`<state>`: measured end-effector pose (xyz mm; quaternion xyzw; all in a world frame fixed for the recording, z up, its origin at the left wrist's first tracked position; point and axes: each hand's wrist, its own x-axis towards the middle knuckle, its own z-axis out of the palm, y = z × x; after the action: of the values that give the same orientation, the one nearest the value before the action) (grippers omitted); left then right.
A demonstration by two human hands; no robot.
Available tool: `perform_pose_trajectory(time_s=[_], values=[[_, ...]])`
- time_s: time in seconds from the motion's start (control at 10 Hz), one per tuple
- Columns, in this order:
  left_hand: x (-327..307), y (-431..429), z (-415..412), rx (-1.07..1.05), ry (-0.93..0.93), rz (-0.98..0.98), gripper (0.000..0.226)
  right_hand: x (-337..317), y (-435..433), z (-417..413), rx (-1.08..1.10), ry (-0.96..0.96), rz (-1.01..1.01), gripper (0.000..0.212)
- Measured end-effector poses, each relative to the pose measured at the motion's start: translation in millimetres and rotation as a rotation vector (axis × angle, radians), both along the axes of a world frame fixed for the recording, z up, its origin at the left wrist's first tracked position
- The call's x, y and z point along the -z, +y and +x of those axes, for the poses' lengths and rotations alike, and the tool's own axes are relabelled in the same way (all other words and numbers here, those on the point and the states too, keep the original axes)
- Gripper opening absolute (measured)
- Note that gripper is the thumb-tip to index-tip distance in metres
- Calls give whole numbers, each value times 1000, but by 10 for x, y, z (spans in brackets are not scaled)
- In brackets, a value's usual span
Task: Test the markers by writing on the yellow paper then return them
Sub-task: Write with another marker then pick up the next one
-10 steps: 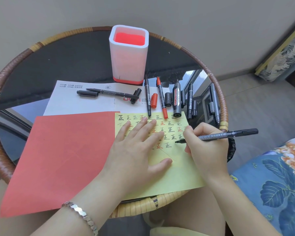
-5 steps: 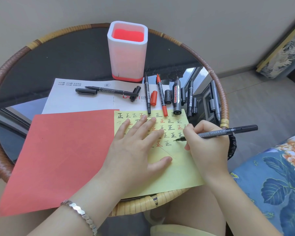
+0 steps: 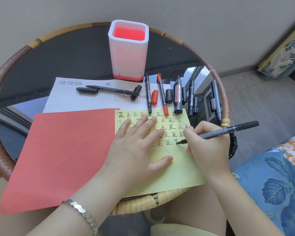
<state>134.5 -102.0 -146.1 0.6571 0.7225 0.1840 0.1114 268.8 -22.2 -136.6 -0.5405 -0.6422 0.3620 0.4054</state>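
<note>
The yellow paper (image 3: 177, 169), thin and easily shifted, is pinned flat by the spread left hand (image 3: 136, 149). A light, rigid black marker (image 3: 226, 131), printed "DOUBLE MARKER", is pinched low on its barrel by the right hand (image 3: 209, 147), tip on the sheet. "WHITEBOARD" is read on the thick marker (image 3: 177, 96) beside it.

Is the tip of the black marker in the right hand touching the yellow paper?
Touching. The head view shows the black marker, held by the right hand, with its tip meeting the yellow paper at the end of a fresh, unfinished black stroke, no gap visible.
</note>
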Motion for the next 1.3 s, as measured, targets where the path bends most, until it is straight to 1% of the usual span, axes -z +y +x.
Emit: perform_pose_trajectory(time_s=[0.1,0.2,0.4,0.6,0.7,0.9,1.1,1.2,1.3], values=[[-12,2,1,-3,-2,-6,66,-5,8,-2,10,11,-6,31],[-7,-3,-3,4,4,1,70,6,15,-7,12,-8,4,32],[9,-2,-3,3,0,7,64,1,4,-6,23,-5,12,31],[21,4,-2,2,-3,13,64,-19,4,-18,-13,16,-10,32],[21,5,-1,-1,-5,15,64,3,11,-14,-20,-10,1,34],[18,6,-2,0,-1,10,64,-38,-6,-21,-19,9,-8,31],[11,2,-6,3,1,2,67,2,8,-11,-50,-13,-2,33],[8,0,-6,5,-3,-4,68,31,18,-12,-20,-22,-5,33],[0,-1,-7,7,-1,-4,67,29,4,-10,40,1,-9,27]])
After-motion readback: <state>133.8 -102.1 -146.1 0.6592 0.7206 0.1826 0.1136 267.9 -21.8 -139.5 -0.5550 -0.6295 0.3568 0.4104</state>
